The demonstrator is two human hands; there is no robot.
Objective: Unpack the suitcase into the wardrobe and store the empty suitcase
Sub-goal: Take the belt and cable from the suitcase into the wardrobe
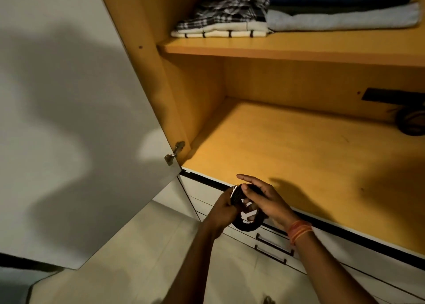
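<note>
Gripping belt (pixel 246 226) | left hand (pixel 224 208) | right hand (pixel 266 200) | at wardrobe shelf (pixel 299 154)

Only one cam here, worn on the person's head, wide-angle, looking forward and down into the open wardrobe (pixel 299 50). It's really close: the lower shelf (pixel 287 147) fills mid-frame, the door (pixel 69 119) takes the left, and the left hand (pixel 224 208) and right hand (pixel 264 198) sit low center. Whole view's tilted.

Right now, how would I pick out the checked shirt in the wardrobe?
Look at the open wardrobe's upper shelf, at its left end. The checked shirt lies on top of a cream cloth with dark stripes; it alone is black-and-white plaid, whereas the pale blue towel beside it is plain.
</note>
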